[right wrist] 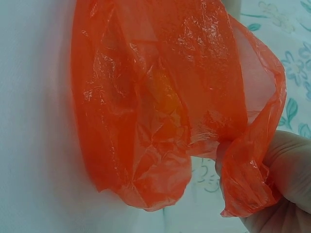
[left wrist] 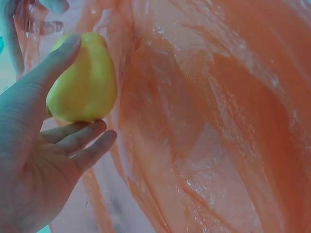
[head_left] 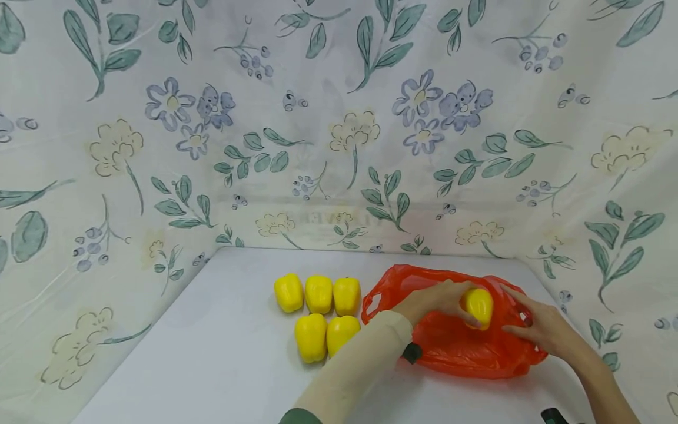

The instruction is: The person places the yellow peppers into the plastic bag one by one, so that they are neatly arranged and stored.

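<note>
A yellow bell pepper [head_left: 479, 308] is held in my left hand [head_left: 449, 299], above the red plastic bag [head_left: 466, 353]. The left wrist view shows the thumb along one side of the pepper [left wrist: 85, 87] and the fingers beneath it. On the bag's right side, my right hand [head_left: 548, 330] grips the edge. Up close in the right wrist view, thumb and fingers pinch a bunched handle of the bag [right wrist: 146, 97]. A yellow shape shows dimly through the bag's film there.
Several more yellow bell peppers [head_left: 319, 294] stand in two rows on the white table [head_left: 201, 341], left of the bag. The left forearm partly covers one in the front row. A floral cloth [head_left: 339, 135] hangs behind and at both sides.
</note>
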The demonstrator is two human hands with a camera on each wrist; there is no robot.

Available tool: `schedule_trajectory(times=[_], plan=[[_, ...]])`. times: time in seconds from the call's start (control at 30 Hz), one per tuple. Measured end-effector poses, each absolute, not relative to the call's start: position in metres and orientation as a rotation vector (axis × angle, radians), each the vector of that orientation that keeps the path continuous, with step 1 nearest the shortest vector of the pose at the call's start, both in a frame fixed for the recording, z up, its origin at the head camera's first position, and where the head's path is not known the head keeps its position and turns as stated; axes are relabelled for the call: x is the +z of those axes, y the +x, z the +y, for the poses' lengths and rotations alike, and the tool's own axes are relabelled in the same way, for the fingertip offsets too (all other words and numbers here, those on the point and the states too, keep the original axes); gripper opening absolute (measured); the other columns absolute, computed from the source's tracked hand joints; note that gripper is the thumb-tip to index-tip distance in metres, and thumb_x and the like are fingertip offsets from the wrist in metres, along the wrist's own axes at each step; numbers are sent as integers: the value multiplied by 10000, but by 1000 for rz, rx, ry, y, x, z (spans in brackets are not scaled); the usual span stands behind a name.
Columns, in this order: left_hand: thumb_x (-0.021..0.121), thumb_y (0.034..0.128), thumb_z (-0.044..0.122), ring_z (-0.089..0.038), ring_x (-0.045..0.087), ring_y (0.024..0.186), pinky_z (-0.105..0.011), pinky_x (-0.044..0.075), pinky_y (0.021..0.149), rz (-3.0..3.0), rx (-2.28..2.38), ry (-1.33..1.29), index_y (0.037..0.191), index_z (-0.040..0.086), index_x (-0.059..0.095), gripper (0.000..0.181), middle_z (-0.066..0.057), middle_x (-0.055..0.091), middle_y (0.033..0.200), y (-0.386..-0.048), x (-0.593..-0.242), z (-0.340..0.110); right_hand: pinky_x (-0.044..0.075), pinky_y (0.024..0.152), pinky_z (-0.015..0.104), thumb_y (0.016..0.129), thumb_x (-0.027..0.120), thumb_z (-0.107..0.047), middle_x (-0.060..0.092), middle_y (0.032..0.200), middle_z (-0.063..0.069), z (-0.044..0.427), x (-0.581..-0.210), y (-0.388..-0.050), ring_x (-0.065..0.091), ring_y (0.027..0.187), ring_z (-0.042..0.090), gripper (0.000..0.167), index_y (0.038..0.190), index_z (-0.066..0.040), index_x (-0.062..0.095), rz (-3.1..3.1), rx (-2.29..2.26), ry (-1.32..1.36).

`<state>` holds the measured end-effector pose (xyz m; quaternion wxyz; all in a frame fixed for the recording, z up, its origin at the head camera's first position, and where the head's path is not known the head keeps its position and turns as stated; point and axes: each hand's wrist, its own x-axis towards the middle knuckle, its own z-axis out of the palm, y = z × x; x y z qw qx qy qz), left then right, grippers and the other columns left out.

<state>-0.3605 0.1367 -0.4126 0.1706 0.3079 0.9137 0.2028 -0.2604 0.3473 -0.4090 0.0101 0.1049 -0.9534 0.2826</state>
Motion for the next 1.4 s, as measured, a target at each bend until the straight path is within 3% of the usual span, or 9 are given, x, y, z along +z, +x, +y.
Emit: schedule_trajectory(times=[0.53, 1.13, 1.27, 1.4], plan=[[767, 754, 565, -106, 429, 1161, -399, 493, 963, 2595, 576, 719, 1400, 492, 365, 765, 169, 512, 1295, -364, -414, 141, 587, 607, 251, 794, 806, -229, 635, 1022, 131, 347, -409, -262, 571, 793, 184, 878, 1510, -52, 332, -2981, 849, 331], [781, 774, 487, -79, 422, 1215, -375, 471, 1013, 2589, 584, 766, 1414, 495, 324, 786, 202, 489, 1336, -361, -418, 141, 597, 621, 281, 801, 800, -226, 618, 1164, 255, 347, -406, -260, 597, 840, 196, 882, 1519, -64, 314, -2967, 850, 333], [786, 781, 463, -69, 427, 1244, -363, 439, 1074, 2567, 581, 849, 1439, 467, 301, 817, 205, 472, 1388, -362, -417, 136, 596, 619, 277, 805, 796, -217, 616, 1167, 255, 348, -407, -261, 596, 846, 195, 875, 1517, -61, 310, -2965, 833, 320], [820, 761, 396, -67, 417, 1273, -392, 468, 1049, 2523, 667, 863, 1446, 492, 271, 883, 227, 462, 1408, -361, -419, 131, 595, 615, 275, 809, 792, -213, 604, 1189, 275, 349, -409, -260, 598, 843, 191, 878, 1519, -59, 299, -2974, 836, 304]])
